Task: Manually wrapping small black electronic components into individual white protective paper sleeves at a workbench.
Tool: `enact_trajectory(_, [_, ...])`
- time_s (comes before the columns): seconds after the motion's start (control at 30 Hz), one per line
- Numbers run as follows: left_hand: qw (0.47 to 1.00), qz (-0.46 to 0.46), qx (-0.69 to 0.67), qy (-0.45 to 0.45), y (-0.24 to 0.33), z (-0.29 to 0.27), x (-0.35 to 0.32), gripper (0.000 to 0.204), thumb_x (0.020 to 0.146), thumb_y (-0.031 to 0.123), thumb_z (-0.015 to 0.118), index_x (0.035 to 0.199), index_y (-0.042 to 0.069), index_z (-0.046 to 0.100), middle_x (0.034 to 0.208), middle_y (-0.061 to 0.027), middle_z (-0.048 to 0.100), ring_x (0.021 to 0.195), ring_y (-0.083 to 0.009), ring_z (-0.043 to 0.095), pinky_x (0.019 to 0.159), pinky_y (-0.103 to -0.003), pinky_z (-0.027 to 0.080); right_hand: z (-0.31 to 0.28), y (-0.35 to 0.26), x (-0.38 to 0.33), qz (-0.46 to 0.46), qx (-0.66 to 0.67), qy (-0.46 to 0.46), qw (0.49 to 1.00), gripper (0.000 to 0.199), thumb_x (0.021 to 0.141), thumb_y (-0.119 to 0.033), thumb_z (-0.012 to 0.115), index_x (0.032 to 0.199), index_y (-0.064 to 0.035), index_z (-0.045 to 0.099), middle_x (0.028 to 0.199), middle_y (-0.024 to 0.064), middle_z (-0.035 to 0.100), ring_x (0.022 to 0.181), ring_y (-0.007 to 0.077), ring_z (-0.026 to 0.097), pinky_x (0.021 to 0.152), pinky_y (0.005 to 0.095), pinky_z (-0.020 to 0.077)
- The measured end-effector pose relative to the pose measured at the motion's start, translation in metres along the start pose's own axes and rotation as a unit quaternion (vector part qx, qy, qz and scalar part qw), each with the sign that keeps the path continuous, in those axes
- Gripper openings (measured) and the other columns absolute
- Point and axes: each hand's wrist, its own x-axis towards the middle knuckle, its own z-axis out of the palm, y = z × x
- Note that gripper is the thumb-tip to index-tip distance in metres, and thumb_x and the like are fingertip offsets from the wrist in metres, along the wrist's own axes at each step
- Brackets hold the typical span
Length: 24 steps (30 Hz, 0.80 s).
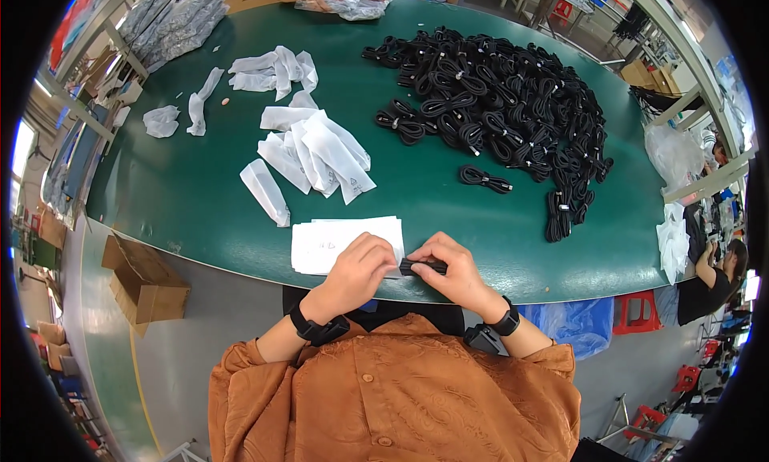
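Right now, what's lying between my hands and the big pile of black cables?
In the head view, only bare green table separates the hands from the cable pile, apart from one stray coiled cable.

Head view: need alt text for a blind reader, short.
Seen from above, a person's left hand and right hand hold a coiled black cable bundle at the near edge of a green table, beside a stack of white bags. Farther back lie loose white pouches and a big pile of black cable coils.
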Motion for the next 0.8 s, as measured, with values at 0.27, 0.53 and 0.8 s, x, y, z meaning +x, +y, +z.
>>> enact_trajectory(0.27, [0.991,-0.103,-0.087,-0.011,0.003,-0.003,0.007,0.014,0.082,-0.005,0.069,0.089,0.003,0.06,0.094,-0.0095,0.065,0.088,-0.0268,0.061,0.076,-0.035,0.05,-0.007,-0.015,0.007,-0.144,-0.1,-0.013,0.984,0.013,0.08,0.0,0.075,0.092,-0.0039,0.071,0.094,0.0103,0.057,0.071,0.0215,0.06,0.059,0.0318,0.0501])
enact_trajectory(0.53, [0.986,-0.099,-0.131,-0.026,0.021,-0.014,0.032,0.012,0.085,-0.001,0.069,0.091,0.002,0.059,0.095,-0.0076,0.064,0.085,-0.0216,0.06,0.074,-0.031,0.048,-0.013,-0.017,0.021,-0.168,-0.111,0.062,0.978,0.021,0.082,-0.006,0.074,0.099,-0.0027,0.062,0.099,0.0135,0.054,0.076,0.0252,0.061,0.062,0.0341,0.0506])
enact_trajectory(0.8, [0.906,-0.166,-0.39,0.014,0.013,-0.045,0.058,0.006,0.097,0.007,0.062,0.094,0.003,0.059,0.104,-0.0024,0.064,0.088,-0.0093,0.057,0.075,-0.024,0.046,-0.014,-0.043,0.033,-0.165,0.014,0.134,0.977,0.032,0.086,-0.005,0.072,0.114,-0.002,0.058,0.103,0.0182,0.055,0.083,0.0283,0.061,0.07,0.0359,0.0517])
